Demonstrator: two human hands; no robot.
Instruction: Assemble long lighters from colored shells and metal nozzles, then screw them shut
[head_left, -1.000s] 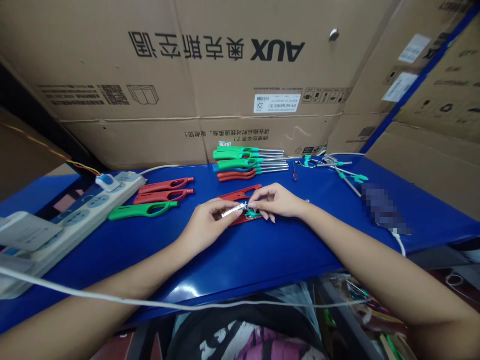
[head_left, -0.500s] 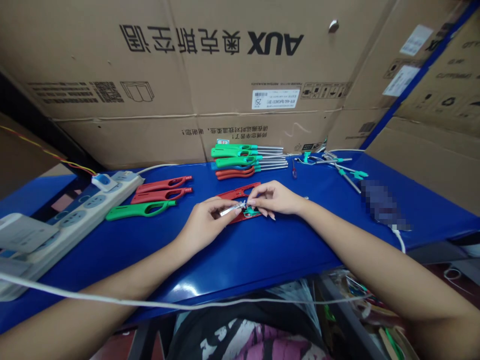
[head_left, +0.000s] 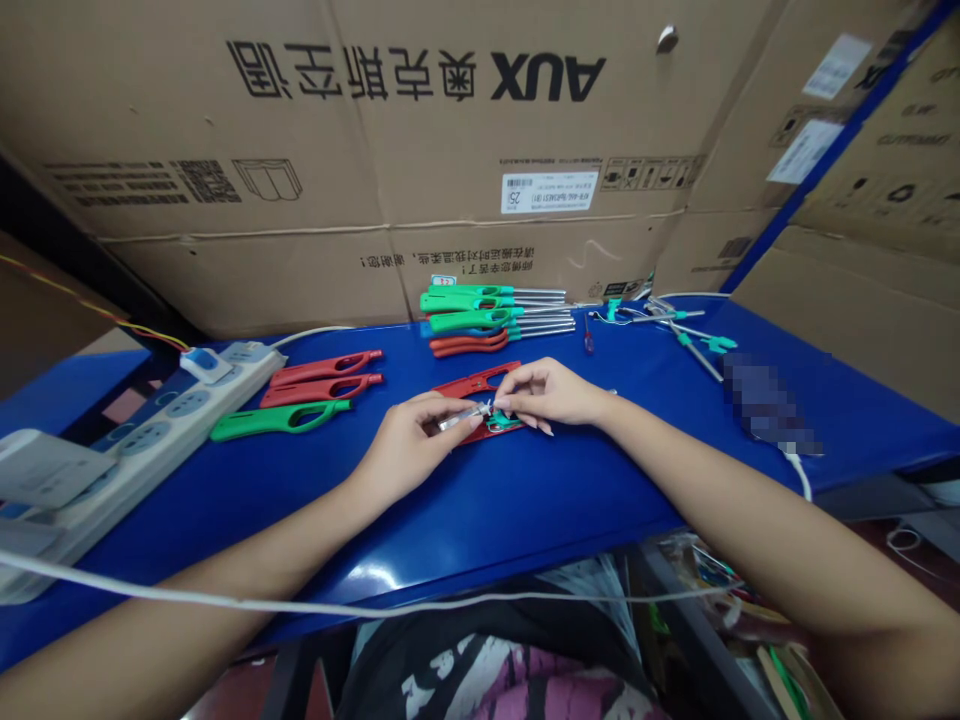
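My left hand (head_left: 420, 440) is closed around a small clear-silvery lighter gas tank (head_left: 459, 417), its white tip pointing right. At that tip, the fingers of my right hand (head_left: 551, 393) pinch something too small to make out. Below both hands lie red lighter handle halves (head_left: 469, 382), partly covered by my fingers. A teal part with thin wire (head_left: 498, 420) rests on the nearer half. To the left are two red lighter handles (head_left: 322, 390) and a green lighter handle (head_left: 281, 420).
Behind my hands is a pile of finished-looking green and red lighters (head_left: 472, 320) with metal tubes. A small screwdriver (head_left: 589, 340), loose tube assemblies (head_left: 686, 335) and a blurred dark object (head_left: 769, 405) lie right. A power strip (head_left: 165, 430) stands left; a white cable (head_left: 337, 607) crosses in front.
Both hands stay almost in place at the tank's tip. The tank has turned slightly in my left hand, and the whole view has shifted a little.
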